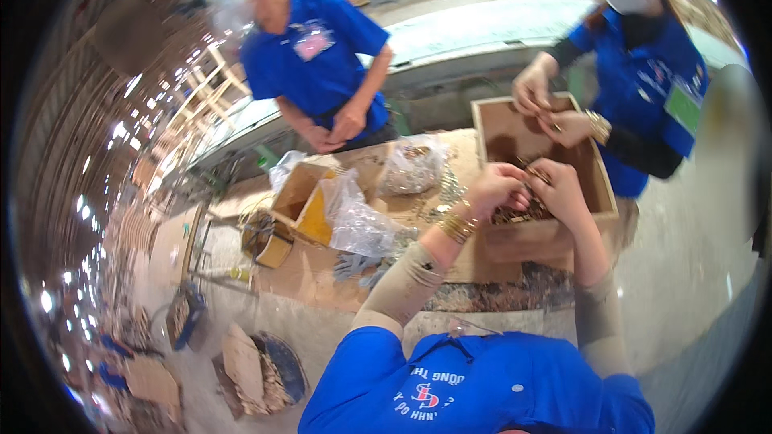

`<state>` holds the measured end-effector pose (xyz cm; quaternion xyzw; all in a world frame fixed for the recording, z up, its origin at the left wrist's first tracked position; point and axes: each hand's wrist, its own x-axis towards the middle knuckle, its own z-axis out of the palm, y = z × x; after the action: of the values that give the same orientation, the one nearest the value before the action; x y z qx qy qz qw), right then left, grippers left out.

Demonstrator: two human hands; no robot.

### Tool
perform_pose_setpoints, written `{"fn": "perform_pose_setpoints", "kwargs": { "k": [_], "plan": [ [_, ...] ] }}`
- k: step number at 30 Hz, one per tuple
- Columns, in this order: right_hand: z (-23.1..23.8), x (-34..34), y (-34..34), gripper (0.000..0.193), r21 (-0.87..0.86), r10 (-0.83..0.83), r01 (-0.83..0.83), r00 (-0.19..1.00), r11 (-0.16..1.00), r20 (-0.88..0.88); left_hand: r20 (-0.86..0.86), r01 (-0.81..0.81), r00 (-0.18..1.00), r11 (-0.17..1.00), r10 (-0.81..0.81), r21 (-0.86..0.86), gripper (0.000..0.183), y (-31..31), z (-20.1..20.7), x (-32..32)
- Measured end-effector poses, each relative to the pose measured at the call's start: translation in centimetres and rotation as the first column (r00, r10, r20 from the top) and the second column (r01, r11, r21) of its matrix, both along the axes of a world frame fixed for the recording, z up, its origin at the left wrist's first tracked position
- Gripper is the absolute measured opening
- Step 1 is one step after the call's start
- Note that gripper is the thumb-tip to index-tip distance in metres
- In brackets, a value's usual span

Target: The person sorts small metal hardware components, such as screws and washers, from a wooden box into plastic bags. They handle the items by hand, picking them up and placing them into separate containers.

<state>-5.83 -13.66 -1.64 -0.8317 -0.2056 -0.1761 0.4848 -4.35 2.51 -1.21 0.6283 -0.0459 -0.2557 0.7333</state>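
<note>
Both of my hands are close together over the near part of an open wooden box point(605, 181). My left hand point(497, 190) has its fingertips pinched, with a gold-coloured bracelet at the wrist. Close beside it, my right hand point(560, 191) is curled with thumb and fingers together. Whatever sits between the fingers is too small to make out. Below them lie many small brass-coloured metal pieces point(515, 214) in the box, partly covered by my hands. Across the box, a masked co-worker's hands point(556, 119) finger a small brass-coloured piece.
Left of the box, the cardboard-covered table holds a clear bag of small metal parts point(410, 167), a crumpled plastic bag point(358, 213), grey gloves point(351, 265) and a smaller wooden box point(299, 193). Another person point(318, 64) stands behind the table. A bin of wood scraps point(281, 374) is on the floor.
</note>
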Motion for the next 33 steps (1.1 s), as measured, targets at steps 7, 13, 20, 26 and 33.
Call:
{"fn": "perform_pose_setpoints", "kwargs": {
  "k": [7, 13, 20, 26, 33],
  "plan": [
    [-0.1, 0.0, 0.1, 0.006, 0.134, 0.087, -0.073, 0.991, 0.988, -0.104, 0.073, -0.061, 0.995, 0.988, 0.072, -0.142, 0.019, -1.9, -1.5, 1.7],
    [0.1, 1.3, 1.0, 0.004, -0.157, 0.09, -0.095, 0.995, 0.983, -0.037, 0.077, -0.151, 0.984, 0.979, 0.162, -0.139, 0.014, -1.2, -1.4, 1.7],
    [-0.7, 2.3, 2.1, 0.007, -0.109, 0.164, -0.189, 0.966, 0.976, -0.201, 0.054, -0.155, 0.982, 0.941, 0.179, -0.3, 0.013, 0.1, -3.7, 2.3],
    [-2.2, 2.4, 1.5, 0.008, 0.09, 0.007, -0.003, 0.999, 0.996, -0.048, 0.165, -0.089, 0.979, 0.981, 0.118, -0.173, 0.014, 0.2, -3.2, 1.7],
    [-2.7, 1.5, -1.3, 0.019, 0.765, 0.468, 0.101, 0.738, 0.637, -0.487, 0.145, -0.011, 0.989, 0.997, 0.022, -0.077, 0.016, -0.4, -3.3, 1.5]
  ]
}}
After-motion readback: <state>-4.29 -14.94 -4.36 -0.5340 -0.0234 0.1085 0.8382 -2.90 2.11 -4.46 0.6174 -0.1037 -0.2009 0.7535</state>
